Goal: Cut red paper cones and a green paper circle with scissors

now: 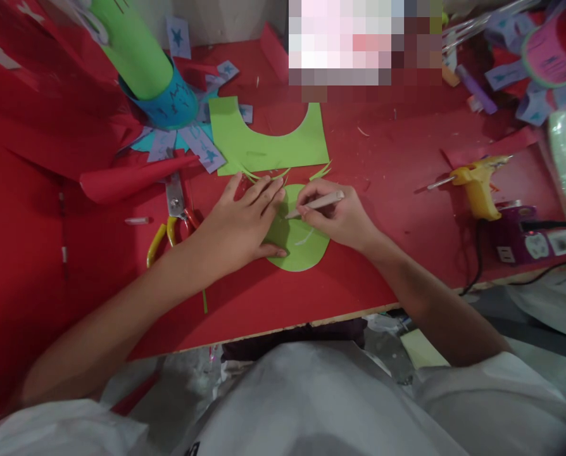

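Note:
A round piece of green paper (302, 250) lies on the red table. My left hand (247, 215) rests flat on its left side, fingers spread, with the thumb near the lower edge. In my right hand (337, 212) is a pale pen (328, 201), its tip touching or just above the middle of the circle. A light curved mark shows on the paper below the pen. Just beyond lies a green sheet (273, 149) with a rounded cut-out, and thin green paper strips (321, 170) lie between the two.
Scissors (175, 202) with red and yellow handles and a rolled red paper cone (135, 179) lie left. A green tube (135, 50) stands in a blue holder (162, 104). At right, a yellow glue gun (480, 183) rests beside a purple power box (518, 234) with cords.

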A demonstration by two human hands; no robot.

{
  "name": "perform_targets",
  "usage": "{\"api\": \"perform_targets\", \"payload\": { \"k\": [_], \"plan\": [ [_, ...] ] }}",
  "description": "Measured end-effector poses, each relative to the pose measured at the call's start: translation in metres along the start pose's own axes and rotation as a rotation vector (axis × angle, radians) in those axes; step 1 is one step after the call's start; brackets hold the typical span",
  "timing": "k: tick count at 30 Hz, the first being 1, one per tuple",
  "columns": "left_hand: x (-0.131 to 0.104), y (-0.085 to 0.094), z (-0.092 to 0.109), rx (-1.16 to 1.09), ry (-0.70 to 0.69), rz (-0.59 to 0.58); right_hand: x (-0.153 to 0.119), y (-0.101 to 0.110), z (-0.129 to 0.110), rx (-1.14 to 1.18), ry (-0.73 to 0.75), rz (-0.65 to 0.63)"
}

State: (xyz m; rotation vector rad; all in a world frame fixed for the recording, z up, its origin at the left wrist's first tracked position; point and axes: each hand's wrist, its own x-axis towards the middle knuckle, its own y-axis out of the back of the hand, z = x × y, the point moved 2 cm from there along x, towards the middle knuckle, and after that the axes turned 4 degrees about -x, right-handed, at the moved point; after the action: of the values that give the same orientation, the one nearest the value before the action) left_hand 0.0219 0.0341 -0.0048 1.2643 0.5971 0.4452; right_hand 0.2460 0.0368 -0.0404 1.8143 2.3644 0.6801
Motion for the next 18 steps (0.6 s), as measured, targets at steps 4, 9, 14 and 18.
{"api": "perform_targets", "payload": {
  "k": [4,9,14,18],
  "plan": [
    [0.0003,0.0019,0.0006,-0.005,0.001,-0.003,-0.0006,-0.0012,0.0011,0.014,0.006,-0.040],
    [0.0002,0.0019,0.0006,-0.024,-0.005,0.014,-0.0001,-0.0002,-0.0003,0.016,-0.011,-0.038],
    [0.0004,0.0006,0.0008,0.011,0.003,0.004,0.0006,-0.0001,-0.0031,0.030,-0.037,-0.110],
    [0.0008,0.0014,0.0010,0.007,0.004,0.002,0.0012,0.0012,-0.0035,0.020,-0.065,-0.083]
  ]
}}
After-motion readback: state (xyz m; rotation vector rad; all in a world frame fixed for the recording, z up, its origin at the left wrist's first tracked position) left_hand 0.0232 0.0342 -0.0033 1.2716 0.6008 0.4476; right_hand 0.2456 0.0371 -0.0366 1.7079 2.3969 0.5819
